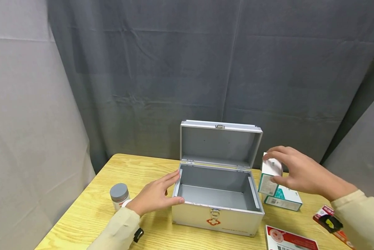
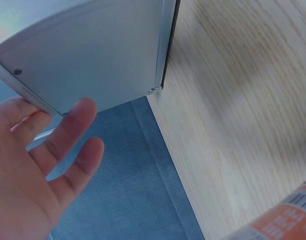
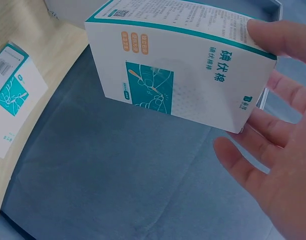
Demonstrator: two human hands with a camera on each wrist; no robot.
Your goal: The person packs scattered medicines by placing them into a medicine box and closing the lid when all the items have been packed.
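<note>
My right hand (image 1: pixel 291 170) pinches a white and teal box of iodine swabs (image 1: pixel 271 173) by its end, thumb on one face and fingers on the opposite one. It is held up beside the right side of a silver first-aid case (image 1: pixel 218 218), whose lid (image 1: pixel 219 144) stands raised. Inside, the case shows a bare grey floor. At the case's left rim rests my left hand (image 1: pixel 157 194), fingers spread and fairly straight; in the left wrist view its fingertips (image 2: pixel 83 110) lie along the case's edge. Behind and below the held carton sits a second white and teal box (image 1: pixel 283 198) on the table.
A white bottle with a grey cap (image 1: pixel 119 194) stands left of my left hand. Near the front right lie a red and white flat box (image 1: pixel 290 239) and a small dark red and black package (image 1: pixel 327 218). Grey curtains (image 1: pixel 205 69) hang behind the wooden table (image 1: pixel 96 211).
</note>
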